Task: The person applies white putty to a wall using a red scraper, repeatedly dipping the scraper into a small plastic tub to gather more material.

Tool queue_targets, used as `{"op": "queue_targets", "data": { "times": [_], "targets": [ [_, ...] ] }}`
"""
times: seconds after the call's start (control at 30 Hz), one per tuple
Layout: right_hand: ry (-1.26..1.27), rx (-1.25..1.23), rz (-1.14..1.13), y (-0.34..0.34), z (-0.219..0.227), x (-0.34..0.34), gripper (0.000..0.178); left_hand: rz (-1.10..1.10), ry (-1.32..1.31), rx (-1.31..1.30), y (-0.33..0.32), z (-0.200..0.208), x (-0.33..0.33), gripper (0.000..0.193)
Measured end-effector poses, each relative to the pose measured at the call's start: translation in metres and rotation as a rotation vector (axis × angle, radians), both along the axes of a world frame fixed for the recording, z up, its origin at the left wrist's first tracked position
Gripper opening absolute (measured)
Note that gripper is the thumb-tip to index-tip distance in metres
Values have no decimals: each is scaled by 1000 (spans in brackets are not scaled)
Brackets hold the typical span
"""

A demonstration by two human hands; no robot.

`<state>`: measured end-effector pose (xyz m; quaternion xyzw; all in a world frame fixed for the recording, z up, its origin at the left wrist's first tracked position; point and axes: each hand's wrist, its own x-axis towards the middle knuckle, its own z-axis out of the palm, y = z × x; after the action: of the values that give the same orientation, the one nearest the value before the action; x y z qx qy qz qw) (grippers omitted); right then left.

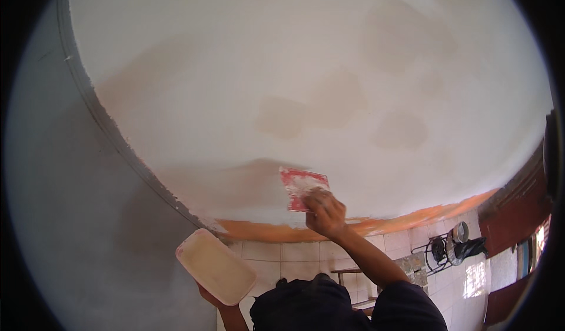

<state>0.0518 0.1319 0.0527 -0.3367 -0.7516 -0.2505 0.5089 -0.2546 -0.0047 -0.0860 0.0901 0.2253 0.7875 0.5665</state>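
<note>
My right hand [327,214] grips a flat red putty spreader [298,186] smeared with white filler. The spreader is at the white wall [235,72], near its lower part; whether its edge touches the surface I cannot tell. Low on the left, my left hand [210,296] holds a shallow rectangular tray [215,266] from beneath, its fingers mostly hidden. The tray is pale, tilted, and its inside looks coated in a cream-coloured layer. Several darker, damp-looking patches [338,98] mark the wall.
An orange unpainted band [265,232] runs along the wall's foot, above a tiled floor [297,251]. A grey wall [112,213] meets the white one at the left. At the right stand a black metal rack [434,254], a small round container [461,232] and a dark red door [521,216].
</note>
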Motion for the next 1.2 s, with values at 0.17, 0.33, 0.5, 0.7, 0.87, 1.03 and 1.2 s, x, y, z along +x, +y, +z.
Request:
{"op": "queue_targets", "data": {
  "times": [0.17,0.33,0.5,0.7,0.87,1.03,1.2],
  "targets": [
    [52,139,-282,-21,21,61,29,-62,37,62,0,20,11,53],
    [8,276,-347,5,33,75,21,-44,244,31,10,39,25,56],
    [-21,233,-328,56,-28,77,17,-65,72,12,23,33,31,61],
    [-128,-120,-150,25,-100,62,30,-120,48,13,23,16,26,61],
    [-20,-131,-73,-19,-106,65,24,-137,-16,21,21,40,36,53],
    [271,223,-376,-14,23,83,30,-160,10,14,10,35,30,54],
    [187,242,-378,30,1,65,20,-175,-47,7,14,38,37,54]
  ]
}}
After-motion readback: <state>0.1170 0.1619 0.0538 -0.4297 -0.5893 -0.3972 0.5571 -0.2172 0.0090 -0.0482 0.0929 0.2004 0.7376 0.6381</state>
